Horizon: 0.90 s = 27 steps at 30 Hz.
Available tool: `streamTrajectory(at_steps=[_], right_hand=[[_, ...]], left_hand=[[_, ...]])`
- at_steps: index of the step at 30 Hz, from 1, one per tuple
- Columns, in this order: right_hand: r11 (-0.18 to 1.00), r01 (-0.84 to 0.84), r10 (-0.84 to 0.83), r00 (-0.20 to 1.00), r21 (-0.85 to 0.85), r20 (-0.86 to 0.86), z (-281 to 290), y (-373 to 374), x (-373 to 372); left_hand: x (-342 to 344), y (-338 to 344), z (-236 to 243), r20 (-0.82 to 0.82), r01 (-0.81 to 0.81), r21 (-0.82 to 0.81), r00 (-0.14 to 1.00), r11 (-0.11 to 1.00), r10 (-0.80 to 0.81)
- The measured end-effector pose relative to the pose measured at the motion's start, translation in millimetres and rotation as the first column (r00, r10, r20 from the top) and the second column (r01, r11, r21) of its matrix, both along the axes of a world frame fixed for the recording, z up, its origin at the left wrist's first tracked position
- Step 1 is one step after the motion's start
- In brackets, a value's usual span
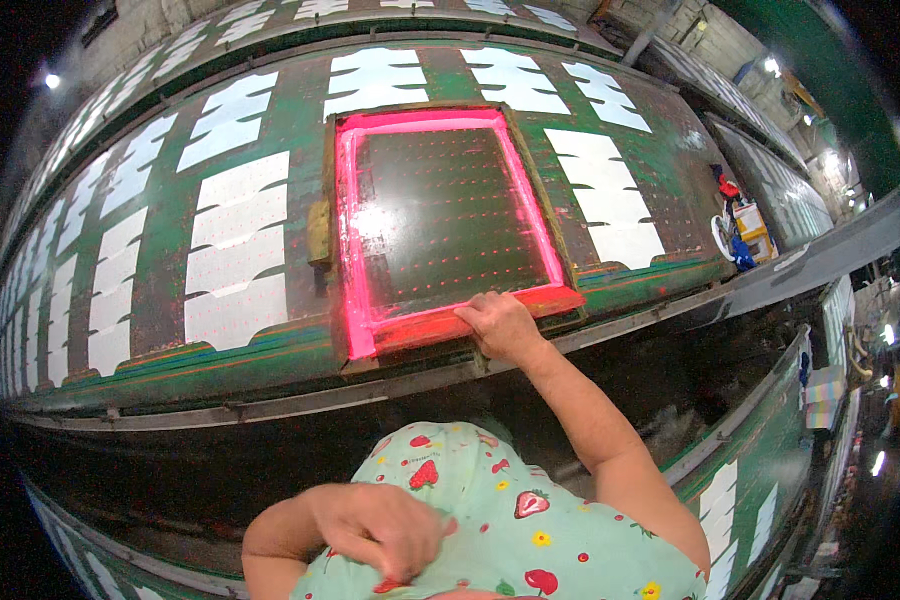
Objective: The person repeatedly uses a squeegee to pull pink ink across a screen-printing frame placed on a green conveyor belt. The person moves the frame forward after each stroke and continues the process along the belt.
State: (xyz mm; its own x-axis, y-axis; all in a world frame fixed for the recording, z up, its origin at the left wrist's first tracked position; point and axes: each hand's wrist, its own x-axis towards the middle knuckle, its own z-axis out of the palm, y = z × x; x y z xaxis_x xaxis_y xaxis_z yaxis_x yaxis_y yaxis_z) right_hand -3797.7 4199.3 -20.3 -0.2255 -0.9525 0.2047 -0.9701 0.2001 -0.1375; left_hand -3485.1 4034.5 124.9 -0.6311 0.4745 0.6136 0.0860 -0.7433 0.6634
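Observation:
A screen-printing frame (450, 215) with a dark mesh and bright pink ink around its inner border lies on the long green printing table (310, 335). My right hand (505, 325) is closed over the frame's near edge, its fingers curled on the red-stained bar. My left hand (385, 530) is bent in front of my chest, close to the light green fruit-patterned garment (560, 530). Its fingers look curled in and are somewhat blurred; what they hold, if anything, is hidden.
White cut panels (235, 250) lie in rows on the table, left, right and beyond the frame. A metal rail (450, 370) runs along the table's near edge. Bottles and a yellow-and-white container (752, 232) stand at its right end. Another panel-covered table (760, 460) is at lower right.

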Motion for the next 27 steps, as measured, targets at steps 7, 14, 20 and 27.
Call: streamTrajectory(at_steps=[7, 14, 20, 27], right_hand=[[0.990, -0.132, 0.140, 0.972, -0.050, 0.189, 5, 32, -12], [0.952, -0.170, 0.226, 0.950, -0.254, 0.214, 29, 117, -76], [0.946, 0.073, 0.040, 0.940, -0.316, 0.338, 20, 188, -131], [0.792, 0.593, -0.344, 0.633, -0.148, 0.694, -30, 195, -167]], left_hand=[[1, 36, 14, 0.307, -0.486, -0.227, 0.787, 0.844, 0.536], [-94, 105, 18, 0.086, -0.217, -0.252, 0.966, 0.943, 0.245], [-135, 98, 23, 0.197, -0.100, -0.374, 0.963, 0.922, 0.184], [-167, 18, -61, 0.064, -0.629, -0.776, -0.132, -0.034, 0.989]])
